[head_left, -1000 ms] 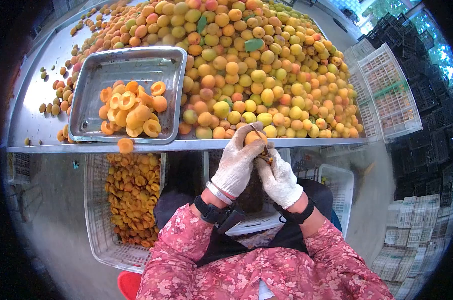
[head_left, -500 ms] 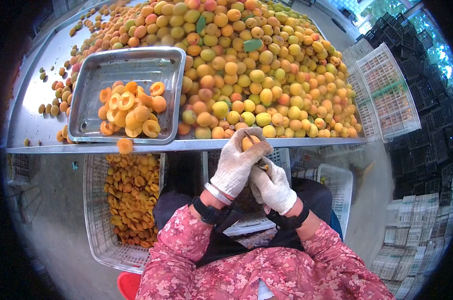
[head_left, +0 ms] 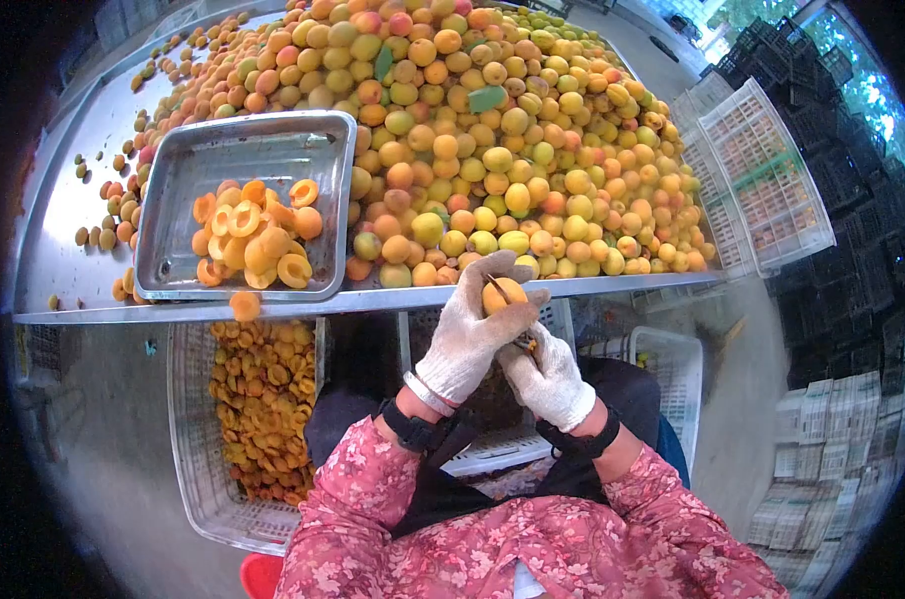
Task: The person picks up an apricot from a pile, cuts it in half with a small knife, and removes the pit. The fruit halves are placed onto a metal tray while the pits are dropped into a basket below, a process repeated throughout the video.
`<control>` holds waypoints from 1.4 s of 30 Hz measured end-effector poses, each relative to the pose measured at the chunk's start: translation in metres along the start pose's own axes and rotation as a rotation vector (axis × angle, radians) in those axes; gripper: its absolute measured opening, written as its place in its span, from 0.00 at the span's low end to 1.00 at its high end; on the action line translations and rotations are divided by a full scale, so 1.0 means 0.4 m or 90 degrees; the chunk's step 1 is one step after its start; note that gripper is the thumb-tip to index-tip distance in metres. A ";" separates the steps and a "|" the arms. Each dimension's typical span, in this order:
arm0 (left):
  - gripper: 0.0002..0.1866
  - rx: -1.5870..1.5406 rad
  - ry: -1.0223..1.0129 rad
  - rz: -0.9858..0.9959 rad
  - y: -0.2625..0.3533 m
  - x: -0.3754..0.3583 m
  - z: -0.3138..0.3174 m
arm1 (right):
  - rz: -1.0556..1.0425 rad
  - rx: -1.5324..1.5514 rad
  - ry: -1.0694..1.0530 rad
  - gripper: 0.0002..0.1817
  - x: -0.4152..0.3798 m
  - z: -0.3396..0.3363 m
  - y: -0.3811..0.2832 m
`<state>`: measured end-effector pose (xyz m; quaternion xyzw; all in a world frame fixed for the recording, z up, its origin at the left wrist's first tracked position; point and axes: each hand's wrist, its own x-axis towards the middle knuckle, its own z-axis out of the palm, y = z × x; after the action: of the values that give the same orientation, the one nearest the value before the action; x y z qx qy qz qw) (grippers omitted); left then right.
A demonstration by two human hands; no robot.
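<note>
My left hand, in a white work glove stained brown, is closed around an orange apricot just below the table's front edge. A thin dark line runs across the fruit's face. Close below it, my gloved right hand grips a small dark metal tool; its working end is mostly hidden between the hands. Left of them, a steel tray on the table holds a heap of pitted apricot halves. One apricot piece lies on the table rim in front of the tray.
A large pile of whole apricots covers much of the metal table. Below stands a white crate of apricot halves, with another white crate to the right. A slatted crate leans at the table's right end; black crates are stacked beyond.
My left fingers have opened slightly around the apricot, so more of it shows, with the dark line across it. The right hand stays close below. The whole view has shifted a little.
</note>
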<state>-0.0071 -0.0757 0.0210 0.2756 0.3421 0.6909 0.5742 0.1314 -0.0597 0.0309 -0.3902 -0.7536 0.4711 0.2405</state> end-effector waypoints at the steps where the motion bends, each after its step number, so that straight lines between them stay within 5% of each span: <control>1: 0.26 0.001 -0.001 -0.001 0.004 -0.002 0.001 | -0.063 -0.052 0.026 0.16 -0.001 0.001 0.003; 16: 0.25 0.093 -0.045 -0.030 0.012 -0.005 0.002 | -0.033 -0.217 0.101 0.15 -0.017 0.010 -0.002; 31: 0.39 0.100 0.001 0.108 -0.002 -0.017 0.002 | -0.069 -0.115 0.065 0.14 -0.014 0.002 0.011; 34: 0.35 -0.001 0.024 0.087 -0.013 -0.005 -0.001 | -0.069 -0.124 0.056 0.14 0.001 -0.008 0.000; 36: 0.30 -0.128 -0.049 -0.059 -0.034 0.003 -0.012 | -0.060 -0.141 0.063 0.15 0.005 -0.012 -0.008; 42: 0.25 -0.119 -0.025 -0.048 -0.028 -0.003 -0.012 | -0.037 -0.199 0.067 0.15 0.007 -0.009 0.004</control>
<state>-0.0037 -0.0765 0.0091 0.2211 0.2749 0.6919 0.6299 0.1332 -0.0552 0.0310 -0.4252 -0.8150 0.3200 0.2293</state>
